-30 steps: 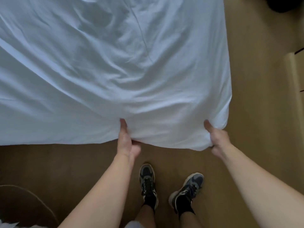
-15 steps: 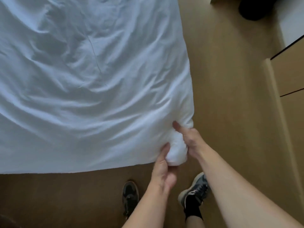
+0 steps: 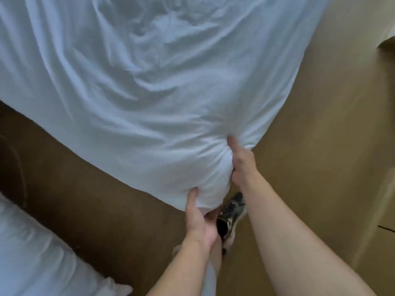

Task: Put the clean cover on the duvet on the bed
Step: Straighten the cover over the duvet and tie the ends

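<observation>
A wrinkled white duvet cover [image 3: 139, 82] with the duvet inside spreads over the bed and fills most of the view. Its near corner bulges over the bed's edge above the floor. My left hand [image 3: 199, 218] grips the bottom of that corner from below, thumb on top of the cloth. My right hand [image 3: 241, 165] grips the same corner from its right side, thumb pressed into a fold. The two hands sit close together around the bunched corner.
Brown wooden floor [image 3: 310, 146] lies to the right and below the bed. More white bedding [image 3: 38, 259] lies at the lower left. My shoe [image 3: 230, 214] stands under the corner. A light wooden cabinet [image 3: 384, 189] runs along the right edge.
My left hand has slid right along the cover's edge to the corner held by my right hand, and both now bunch it. The view has swung, so the bed lies at a slant.
</observation>
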Action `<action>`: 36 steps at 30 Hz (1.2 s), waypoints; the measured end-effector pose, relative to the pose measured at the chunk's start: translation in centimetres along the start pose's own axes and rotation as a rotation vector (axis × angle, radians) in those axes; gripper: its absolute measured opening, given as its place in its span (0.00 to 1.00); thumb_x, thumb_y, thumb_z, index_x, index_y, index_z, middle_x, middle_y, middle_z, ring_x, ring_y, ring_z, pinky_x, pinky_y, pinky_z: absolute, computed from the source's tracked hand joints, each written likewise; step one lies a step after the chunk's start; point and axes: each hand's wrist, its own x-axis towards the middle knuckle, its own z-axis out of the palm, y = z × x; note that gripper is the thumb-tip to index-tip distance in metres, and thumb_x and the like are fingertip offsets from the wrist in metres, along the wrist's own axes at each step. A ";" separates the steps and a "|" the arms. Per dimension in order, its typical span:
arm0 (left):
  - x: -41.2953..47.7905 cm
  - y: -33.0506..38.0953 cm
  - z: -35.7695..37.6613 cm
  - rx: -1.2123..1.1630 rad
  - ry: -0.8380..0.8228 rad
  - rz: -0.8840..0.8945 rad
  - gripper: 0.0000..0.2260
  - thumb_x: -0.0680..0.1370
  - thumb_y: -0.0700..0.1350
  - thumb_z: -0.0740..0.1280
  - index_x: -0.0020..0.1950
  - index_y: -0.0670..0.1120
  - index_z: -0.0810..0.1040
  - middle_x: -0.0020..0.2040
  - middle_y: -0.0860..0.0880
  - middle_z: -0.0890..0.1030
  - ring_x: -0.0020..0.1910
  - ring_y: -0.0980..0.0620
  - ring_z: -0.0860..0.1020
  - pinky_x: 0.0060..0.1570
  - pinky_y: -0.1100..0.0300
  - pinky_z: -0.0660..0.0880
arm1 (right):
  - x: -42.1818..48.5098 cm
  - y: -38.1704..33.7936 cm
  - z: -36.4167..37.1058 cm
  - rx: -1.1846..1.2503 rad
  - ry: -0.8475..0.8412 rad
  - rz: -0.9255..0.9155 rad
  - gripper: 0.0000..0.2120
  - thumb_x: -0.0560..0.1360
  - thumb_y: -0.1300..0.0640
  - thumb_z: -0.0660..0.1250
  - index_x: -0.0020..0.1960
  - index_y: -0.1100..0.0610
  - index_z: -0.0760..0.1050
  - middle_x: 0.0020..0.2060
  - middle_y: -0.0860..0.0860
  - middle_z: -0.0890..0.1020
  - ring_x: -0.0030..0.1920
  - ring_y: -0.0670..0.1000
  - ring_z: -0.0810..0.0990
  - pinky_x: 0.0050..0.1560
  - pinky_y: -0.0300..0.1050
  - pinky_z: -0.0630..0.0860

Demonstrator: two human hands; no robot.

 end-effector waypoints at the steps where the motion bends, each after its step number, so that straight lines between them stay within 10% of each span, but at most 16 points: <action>1: -0.4 -1.7 1.8 -0.058 -0.048 -0.076 0.32 0.65 0.63 0.78 0.61 0.45 0.81 0.59 0.41 0.83 0.55 0.42 0.82 0.57 0.48 0.77 | 0.0 0.4 -1.1 -0.023 0.012 0.038 0.22 0.72 0.49 0.78 0.61 0.59 0.79 0.52 0.54 0.87 0.49 0.55 0.87 0.55 0.57 0.82; 4: 0.2 -3.9 8.5 -0.270 -0.318 -0.143 0.41 0.64 0.72 0.75 0.65 0.42 0.82 0.66 0.39 0.80 0.64 0.42 0.80 0.63 0.48 0.75 | -0.1 -0.6 -5.2 -0.100 -0.151 0.193 0.24 0.73 0.51 0.77 0.64 0.63 0.78 0.57 0.59 0.85 0.57 0.60 0.84 0.59 0.58 0.80; 9: 2.9 -4.1 15.4 -0.502 -0.091 0.114 0.26 0.75 0.52 0.75 0.70 0.42 0.77 0.61 0.40 0.83 0.61 0.40 0.82 0.66 0.46 0.75 | 3.9 -8.6 -5.4 -0.112 -0.390 0.209 0.30 0.72 0.50 0.76 0.71 0.59 0.74 0.63 0.59 0.81 0.64 0.61 0.80 0.66 0.60 0.75; 16: 3.0 -4.3 21.2 -0.608 -0.296 0.228 0.28 0.76 0.56 0.73 0.72 0.43 0.76 0.67 0.38 0.79 0.67 0.36 0.77 0.71 0.39 0.68 | 7.3 -14.3 -4.5 -0.090 -0.320 0.296 0.23 0.77 0.52 0.73 0.69 0.60 0.76 0.63 0.59 0.82 0.63 0.61 0.81 0.68 0.64 0.73; 36: 2.2 -6.3 46.2 -0.636 0.106 0.413 0.17 0.79 0.55 0.69 0.65 0.49 0.80 0.59 0.43 0.85 0.58 0.39 0.83 0.61 0.39 0.77 | 20.1 -45.1 -3.2 -0.213 -0.578 0.307 0.24 0.75 0.51 0.74 0.69 0.55 0.76 0.62 0.56 0.82 0.61 0.58 0.82 0.65 0.60 0.76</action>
